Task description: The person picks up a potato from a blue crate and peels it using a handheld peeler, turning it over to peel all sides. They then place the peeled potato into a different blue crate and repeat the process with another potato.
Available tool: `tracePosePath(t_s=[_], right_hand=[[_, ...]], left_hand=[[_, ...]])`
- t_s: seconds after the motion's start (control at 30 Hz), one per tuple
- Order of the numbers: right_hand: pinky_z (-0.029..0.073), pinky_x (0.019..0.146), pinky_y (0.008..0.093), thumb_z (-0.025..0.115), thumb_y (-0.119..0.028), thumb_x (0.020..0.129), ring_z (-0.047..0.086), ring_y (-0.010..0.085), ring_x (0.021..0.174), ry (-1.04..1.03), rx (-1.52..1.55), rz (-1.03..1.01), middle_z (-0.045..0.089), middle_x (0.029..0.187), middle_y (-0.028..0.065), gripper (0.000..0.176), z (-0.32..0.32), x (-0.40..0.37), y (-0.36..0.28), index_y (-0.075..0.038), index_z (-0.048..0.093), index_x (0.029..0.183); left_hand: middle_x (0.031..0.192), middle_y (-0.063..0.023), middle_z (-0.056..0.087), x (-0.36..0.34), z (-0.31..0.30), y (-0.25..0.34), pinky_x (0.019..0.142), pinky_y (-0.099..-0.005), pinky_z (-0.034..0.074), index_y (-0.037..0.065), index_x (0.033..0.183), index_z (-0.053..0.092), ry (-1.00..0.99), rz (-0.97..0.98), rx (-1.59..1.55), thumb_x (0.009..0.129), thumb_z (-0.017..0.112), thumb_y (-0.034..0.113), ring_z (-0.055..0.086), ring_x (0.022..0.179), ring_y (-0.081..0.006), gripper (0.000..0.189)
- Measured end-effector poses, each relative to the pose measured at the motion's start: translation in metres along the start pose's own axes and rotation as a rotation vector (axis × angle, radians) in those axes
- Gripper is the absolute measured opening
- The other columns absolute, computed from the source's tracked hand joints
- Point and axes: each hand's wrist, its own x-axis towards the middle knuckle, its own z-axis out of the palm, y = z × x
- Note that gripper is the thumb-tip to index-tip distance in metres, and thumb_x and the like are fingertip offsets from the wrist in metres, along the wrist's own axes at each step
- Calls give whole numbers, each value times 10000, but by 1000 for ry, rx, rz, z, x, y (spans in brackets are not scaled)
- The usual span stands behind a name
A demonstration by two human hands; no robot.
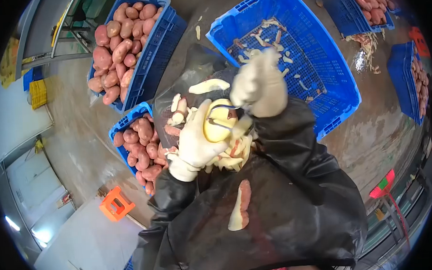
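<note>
My left hand, in a white glove, is closed around a mostly peeled yellow potato, with a patch of reddish skin on its right side. At the potato's upper edge is a peeler, its thin frame lying across the flesh. My right hand, also in a white glove and blurred, is closed on the peeler's handle, which its fingers hide. Below the potato, peelings are heaped on my lap. One long peel strip lies on my dark apron, and another peel lies above the potato.
A blue crate with scattered peelings stands ahead to the right. Two blue crates of red potatoes stand on the left. More potato crates are at far right. An orange stool sits at lower left.
</note>
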Motion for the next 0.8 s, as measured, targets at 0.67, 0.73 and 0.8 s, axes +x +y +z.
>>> tracePosePath(t_s=[0.67, 0.73, 0.8], right_hand=[[423, 494, 417, 339, -501, 930, 477, 224, 482, -444, 1055, 30, 447, 521, 48, 524, -31, 28, 37, -113, 450, 595], [423, 501, 402, 350, -475, 940, 480, 227, 486, -61, 743, 183, 430, 506, 41, 519, -12, 19, 33, -116, 438, 576], [426, 510, 372, 371, -445, 945, 476, 230, 491, 288, 471, 72, 404, 477, 35, 499, -39, 53, 48, -117, 435, 574]], left_hand=[[1243, -176, 467, 13, -22, -27, 1050, -346, 225, 61, 1275, 463, -261, 17, -158, 510, 789, 323, 241, 1272, -297, 872], [1284, -196, 421, 14, -16, -35, 1065, -343, 176, 68, 1274, 471, -291, -113, -371, 505, 787, 328, 145, 1303, -306, 871], [1355, -244, 313, 18, -14, -54, 1081, -329, 126, 77, 1274, 480, -311, -177, -613, 510, 780, 339, 61, 1342, -308, 862]])
